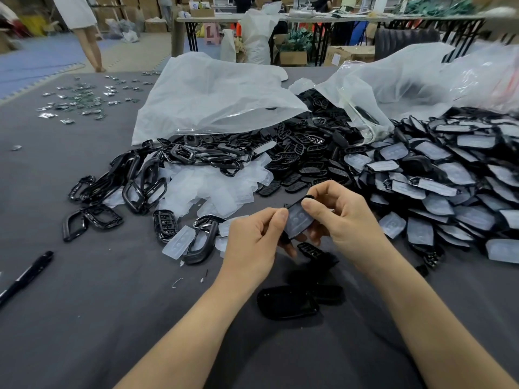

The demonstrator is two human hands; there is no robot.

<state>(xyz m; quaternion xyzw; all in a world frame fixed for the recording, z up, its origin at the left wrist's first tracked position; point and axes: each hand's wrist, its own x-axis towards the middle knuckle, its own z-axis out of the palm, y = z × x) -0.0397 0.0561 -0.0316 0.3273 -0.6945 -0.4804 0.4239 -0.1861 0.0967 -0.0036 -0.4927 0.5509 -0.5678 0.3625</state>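
— Where is the piece being worked on?
— Up off the worktop (pixel 84 318), in the middle of the view. It is a black key shell (pixel 295 233) with a cloudy clear pad (pixel 299 217) lying in its face, and it is held tilted between both hands.

— How does each grip stand?
— The left hand (pixel 252 242) pinches the shell's left edge between thumb and forefinger, and its other fingers curl underneath. The right hand (pixel 346 217) grasps the right side, with the thumb on the upper edge and the fingers wrapped behind. Both grips are closed on that one shell.

— What lies right under them?
— A small black button plate (pixel 310 249) is just below the hands. Nearer the person, a bigger black cover (pixel 286 303) lies flat on the grey cloth.

— And around?
— Left of the hands is a heap of black frames (pixel 140 181) mixed with loose pads (pixel 216 186). Behind them, a pile of button plates (pixel 306 153) spills from a plastic bag (pixel 213 96). On the right, a wide heap of fitted shells (pixel 449 186) touches a second bag (pixel 398 82). A black pen (pixel 26 273) lies at the left edge, well apart from the rest. Small shiny parts (pixel 78 99) are scattered at the far left corner.
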